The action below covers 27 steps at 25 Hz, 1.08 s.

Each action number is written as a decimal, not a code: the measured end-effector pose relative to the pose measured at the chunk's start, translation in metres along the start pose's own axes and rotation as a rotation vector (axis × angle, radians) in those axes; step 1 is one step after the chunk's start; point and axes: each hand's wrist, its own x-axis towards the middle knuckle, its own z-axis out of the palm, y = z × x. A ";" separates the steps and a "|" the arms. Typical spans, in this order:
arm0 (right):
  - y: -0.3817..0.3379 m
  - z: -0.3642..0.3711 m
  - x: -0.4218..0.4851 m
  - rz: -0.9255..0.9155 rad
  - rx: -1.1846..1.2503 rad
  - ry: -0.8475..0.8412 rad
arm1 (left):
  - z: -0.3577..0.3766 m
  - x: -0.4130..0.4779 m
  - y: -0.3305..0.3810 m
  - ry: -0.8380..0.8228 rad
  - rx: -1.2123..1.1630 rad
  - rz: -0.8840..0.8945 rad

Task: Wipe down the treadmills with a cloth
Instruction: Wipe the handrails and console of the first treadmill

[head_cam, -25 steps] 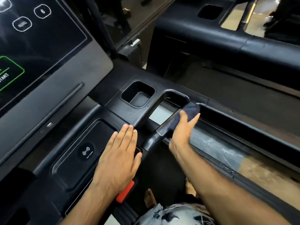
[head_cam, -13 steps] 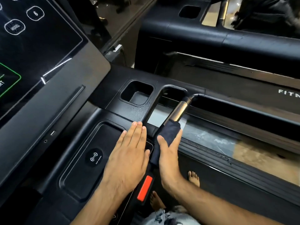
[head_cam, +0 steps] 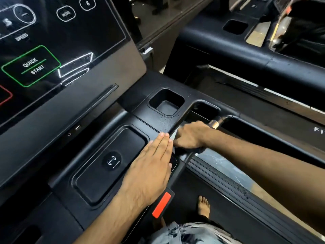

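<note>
I stand on a black treadmill; its console tray [head_cam: 98,175] fills the lower left. My left hand [head_cam: 151,171] lies flat, fingers together, on the tray's right edge beside the wireless charging pad [head_cam: 111,162]. My right hand [head_cam: 190,135] is wrapped around the inner grip bar, whose metal sensor section [head_cam: 215,123] shows just beyond the wrist. The dark cloth is almost wholly hidden under that hand; only a dark edge [head_cam: 200,150] peeks out below it.
The touchscreen [head_cam: 52,41] with a green QUICK START button rises at the upper left. A square cup holder [head_cam: 166,103] sits behind my hands. A red safety clip [head_cam: 161,205] is near my left wrist. A second treadmill [head_cam: 255,55] stands to the right. A bare foot [head_cam: 204,206] rests on the belt.
My right hand slid down the grip bar with the cloth, then turned over the top of the bar and moved back up it. My left hand stayed flat on the tray. The camera tilted left.
</note>
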 end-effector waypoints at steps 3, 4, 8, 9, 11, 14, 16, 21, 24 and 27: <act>-0.001 0.016 0.002 -0.218 -0.130 0.058 | 0.001 0.004 -0.001 -0.020 -0.015 -0.015; 0.013 0.011 0.003 -0.203 -0.122 0.027 | 0.001 0.006 -0.001 -0.020 -0.014 -0.018; 0.063 -0.001 0.024 0.046 -0.151 0.009 | 0.001 0.007 -0.001 -0.029 0.006 -0.025; 0.062 0.010 0.022 -0.018 -0.159 0.093 | 0.001 0.007 -0.001 -0.039 0.006 -0.034; 0.061 0.024 0.015 -0.087 -0.147 0.173 | 0.002 0.009 -0.001 -0.059 0.024 -0.033; 0.092 0.019 0.026 0.166 -0.037 0.183 | 0.002 0.010 -0.001 -0.070 0.058 -0.008; 0.100 0.034 0.026 0.278 0.063 0.309 | 0.001 0.011 -0.002 -0.070 0.064 -0.005; 0.052 0.102 0.006 0.460 1.011 1.031 | 0.004 0.013 -0.003 -0.067 0.046 0.012; 0.014 0.110 0.014 0.527 2.016 1.224 | 0.004 0.015 -0.003 -0.073 0.054 0.045; 0.023 0.100 0.019 0.434 2.624 1.003 | 0.003 0.015 -0.006 -0.061 0.063 0.076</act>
